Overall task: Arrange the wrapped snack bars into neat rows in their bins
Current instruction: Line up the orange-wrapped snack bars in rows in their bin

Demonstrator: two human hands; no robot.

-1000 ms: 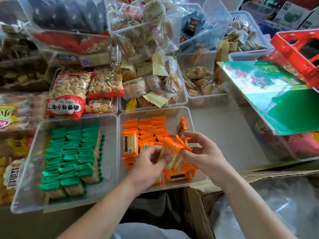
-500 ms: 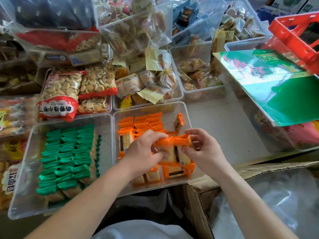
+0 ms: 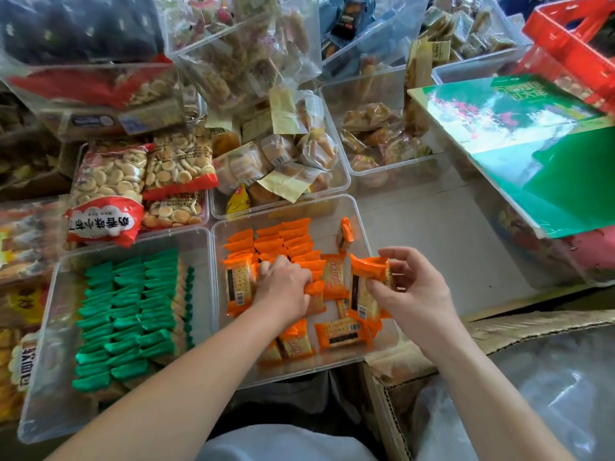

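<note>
A clear bin (image 3: 361,224) holds orange-wrapped snack bars (image 3: 283,237), lined up in rows at its far end and lying loose at its near end. My left hand (image 3: 284,287) is down in the middle of this bin, fingers curled round orange bars at the end of the rows. My right hand (image 3: 412,287) hovers over the bin's right side and pinches an upright stack of orange bars (image 3: 367,287). To the left, a second clear bin (image 3: 43,327) holds green-wrapped bars (image 3: 133,311) in tidy rows.
Bags of round biscuits (image 3: 109,191) and bins of wrapped pastries (image 3: 283,161) crowd the back. A green box (image 3: 532,144) lies on bins at the right, a red crate (image 3: 575,44) behind it. An open cardboard box (image 3: 499,377) with a plastic liner stands at the near right.
Both hands held one bundle of orange bars together above the bin. They have since parted: the left went down into the rows, the right kept a stack at the bin's right.
</note>
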